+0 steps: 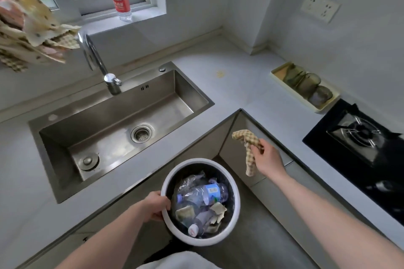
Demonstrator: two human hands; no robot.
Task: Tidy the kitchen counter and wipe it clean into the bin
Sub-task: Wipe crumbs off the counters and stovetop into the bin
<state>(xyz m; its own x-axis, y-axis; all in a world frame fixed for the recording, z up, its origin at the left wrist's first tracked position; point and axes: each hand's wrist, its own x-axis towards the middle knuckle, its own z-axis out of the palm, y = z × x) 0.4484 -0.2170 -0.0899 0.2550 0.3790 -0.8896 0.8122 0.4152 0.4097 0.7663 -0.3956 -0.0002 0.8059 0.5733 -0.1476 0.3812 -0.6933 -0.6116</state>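
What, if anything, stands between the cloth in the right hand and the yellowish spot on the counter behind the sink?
Nothing visible. The right hand holds the checked cloth in the air off the counter's inner corner, and the counter up to the yellowish spot is bare.

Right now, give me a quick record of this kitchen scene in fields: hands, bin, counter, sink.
left hand: grips the bin by its rim
right hand: fingers pinch a checked cloth, hanging in the air, not over the bin
bin contents: plastic bottles, scraps
counter: small yellowish stain, tray of glasses
sink: empty
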